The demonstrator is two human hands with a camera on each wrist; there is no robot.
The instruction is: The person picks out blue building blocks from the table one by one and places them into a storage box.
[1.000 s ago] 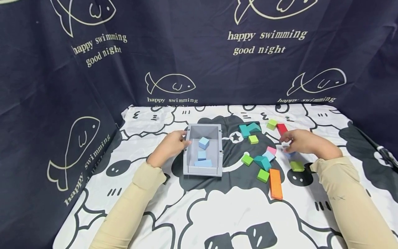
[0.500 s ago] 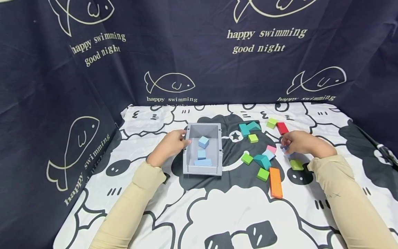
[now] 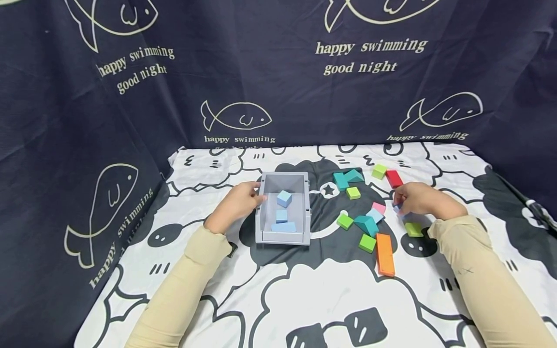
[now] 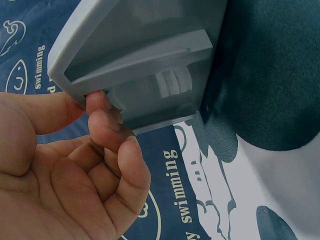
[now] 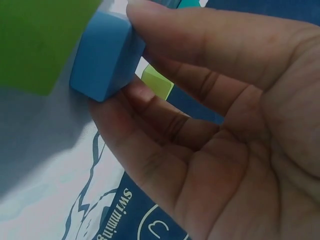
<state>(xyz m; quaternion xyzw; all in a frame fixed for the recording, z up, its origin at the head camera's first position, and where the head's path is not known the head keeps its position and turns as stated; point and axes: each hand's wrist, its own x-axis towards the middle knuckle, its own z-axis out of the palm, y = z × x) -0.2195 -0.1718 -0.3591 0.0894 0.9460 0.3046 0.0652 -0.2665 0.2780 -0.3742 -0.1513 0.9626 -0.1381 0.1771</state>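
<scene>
My left hand (image 3: 238, 202) pinches the left rim of a grey plastic box (image 3: 306, 212), thumb over the edge and fingers under it, as the left wrist view shows of the box's ribbed outer wall (image 4: 150, 95). Inside the box lie a blue cube (image 3: 285, 198), a smaller blue block (image 3: 281, 215) and a long blue block (image 3: 284, 227). On the right, my right hand (image 3: 424, 200) holds a blue block (image 5: 107, 57) between thumb and fingertips. A yellow-green block (image 3: 414, 229) sits just nearer than that hand.
Between the hands lie loose blocks: teal triangles (image 3: 366, 224), green cubes (image 3: 367, 243), a pink block (image 3: 378, 208), a light blue block (image 3: 375, 215) and an orange bar (image 3: 385, 254). A red block (image 3: 394, 179) lies beyond the right hand. Dark curtains (image 3: 287, 72) stand behind.
My right hand has closed its fingers on the blue block and shifted slightly left. The left hand stays at the box's rim.
</scene>
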